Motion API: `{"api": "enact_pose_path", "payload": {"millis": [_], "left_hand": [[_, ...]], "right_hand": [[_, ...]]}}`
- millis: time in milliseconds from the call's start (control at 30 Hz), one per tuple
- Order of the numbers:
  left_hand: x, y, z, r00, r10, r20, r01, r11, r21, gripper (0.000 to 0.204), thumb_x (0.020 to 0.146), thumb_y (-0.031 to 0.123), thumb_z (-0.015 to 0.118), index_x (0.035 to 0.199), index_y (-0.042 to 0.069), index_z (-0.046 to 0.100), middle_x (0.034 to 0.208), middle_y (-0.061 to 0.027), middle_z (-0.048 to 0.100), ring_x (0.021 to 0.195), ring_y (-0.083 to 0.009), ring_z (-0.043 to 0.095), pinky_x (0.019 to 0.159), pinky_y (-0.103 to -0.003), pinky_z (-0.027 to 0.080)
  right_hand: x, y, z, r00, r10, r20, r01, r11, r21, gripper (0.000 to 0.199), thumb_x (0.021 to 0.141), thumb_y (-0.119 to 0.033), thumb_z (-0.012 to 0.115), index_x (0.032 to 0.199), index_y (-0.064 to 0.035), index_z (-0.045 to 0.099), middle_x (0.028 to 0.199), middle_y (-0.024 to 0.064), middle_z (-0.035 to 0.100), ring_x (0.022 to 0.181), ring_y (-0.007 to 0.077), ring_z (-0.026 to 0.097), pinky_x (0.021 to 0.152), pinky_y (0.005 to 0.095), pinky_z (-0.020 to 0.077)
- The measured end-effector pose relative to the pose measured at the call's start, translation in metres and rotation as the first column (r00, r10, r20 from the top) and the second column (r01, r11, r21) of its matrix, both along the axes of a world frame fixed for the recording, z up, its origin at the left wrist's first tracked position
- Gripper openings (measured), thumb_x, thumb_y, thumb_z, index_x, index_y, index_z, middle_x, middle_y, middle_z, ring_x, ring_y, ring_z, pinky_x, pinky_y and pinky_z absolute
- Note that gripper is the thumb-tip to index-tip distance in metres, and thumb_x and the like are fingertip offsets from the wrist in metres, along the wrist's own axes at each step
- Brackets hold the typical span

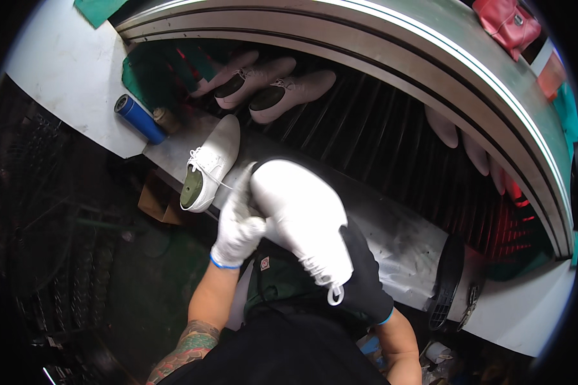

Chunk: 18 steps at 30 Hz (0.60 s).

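One slatted bed lay beyond the metal ledge. Held shoe, white, hung over the ledge's near edge; second shoe stood on its left part. Black-gloved right hand gripped the former, fingers hidden; white-gloved left hand at its toe, grip unclear. Blue cylinder: ledge's left end.
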<state>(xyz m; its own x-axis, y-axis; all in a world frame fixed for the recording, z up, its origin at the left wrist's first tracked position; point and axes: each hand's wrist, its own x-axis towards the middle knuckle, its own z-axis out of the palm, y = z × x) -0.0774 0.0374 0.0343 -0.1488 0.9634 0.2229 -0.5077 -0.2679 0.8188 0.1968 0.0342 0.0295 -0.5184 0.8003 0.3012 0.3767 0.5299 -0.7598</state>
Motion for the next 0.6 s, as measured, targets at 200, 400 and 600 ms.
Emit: {"api": "enact_pose_path", "payload": {"millis": [200, 400, 600], "left_hand": [[-0.038, -0.011, -0.031, 0.977, -0.069, 0.203, 0.06, 0.997, 0.053, 0.077, 0.075, 0.022, 0.088, 0.141, -0.001, 0.057, 0.138, -0.0282, 0.064, 0.13, -0.0458, 0.062, 0.115, -0.064, 0.047], [-0.04, -0.021, -0.03, 0.981, -0.139, 0.135, 0.131, 0.989, 0.064, 0.076, 0.076, 0.021, 0.088, 0.142, -0.001, 0.058, 0.139, -0.0268, 0.064, 0.132, -0.0455, 0.061, 0.115, -0.062, 0.046], [-0.017, -0.007, 0.004, 0.918, -0.313, 0.245, 0.302, 0.95, 0.083, 0.086, 0.07, 0.016, 0.092, 0.146, -0.002, 0.055, 0.15, -0.0277, 0.056, 0.144, -0.0472, 0.049, 0.123, -0.063, 0.035]], "right_hand": [[-0.005, -0.025, -0.009, 0.965, 0.155, 0.212, -0.193, 0.965, 0.177, 0.086, 0.073, -0.029, 0.085, 0.152, -0.0138, 0.053, 0.151, 0.0362, 0.044, 0.14, 0.057, 0.046, 0.114, 0.065, 0.04], [-0.032, 0.007, 0.027, 0.94, 0.292, 0.176, -0.32, 0.934, 0.158, 0.083, 0.077, -0.029, 0.084, 0.154, -0.0189, 0.052, 0.152, 0.0399, 0.041, 0.14, 0.0602, 0.044, 0.112, 0.0639, 0.0418], [-0.018, 0.023, 0.025, 0.926, 0.366, 0.099, -0.376, 0.917, 0.135, 0.082, 0.075, -0.033, 0.086, 0.15, -0.0202, 0.057, 0.152, 0.0409, 0.039, 0.14, 0.06, 0.045, 0.107, 0.0623, 0.046]]}}
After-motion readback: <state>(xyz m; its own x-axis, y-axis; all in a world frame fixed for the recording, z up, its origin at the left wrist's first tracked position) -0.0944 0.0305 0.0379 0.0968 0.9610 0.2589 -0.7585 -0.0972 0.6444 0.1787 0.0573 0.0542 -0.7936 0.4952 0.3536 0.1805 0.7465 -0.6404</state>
